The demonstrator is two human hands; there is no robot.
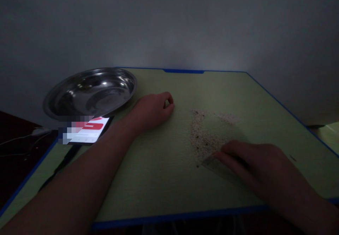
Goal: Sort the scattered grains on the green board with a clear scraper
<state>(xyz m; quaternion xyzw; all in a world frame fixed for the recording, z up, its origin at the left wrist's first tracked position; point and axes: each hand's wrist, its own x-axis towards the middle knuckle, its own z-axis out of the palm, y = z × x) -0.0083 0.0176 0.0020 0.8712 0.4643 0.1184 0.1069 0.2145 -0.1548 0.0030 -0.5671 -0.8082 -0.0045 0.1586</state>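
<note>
Pale small grains (200, 136) lie spread in a loose, curved patch on the light green table (159, 178), with several dark specks among them. My right hand (254, 161) is at the near right edge of the patch, its thumb and fingers pinching a thin, see-through flat piece (215, 166) whose edge meets the grains; its exact kind does not show. To the left of the grains, my left hand (156, 109) rests on the table, fingers curled and thumb bent toward the index finger. Whatever may be between those fingertips is hidden.
A wide steel basin (106, 99) stands at the back left, beyond my left forearm. Beside it lies a lit phone (91, 131), partly behind that forearm. A dark strap or cable (63, 162) runs along the left side. The table has a blue edge (184, 71) against a grey wall.
</note>
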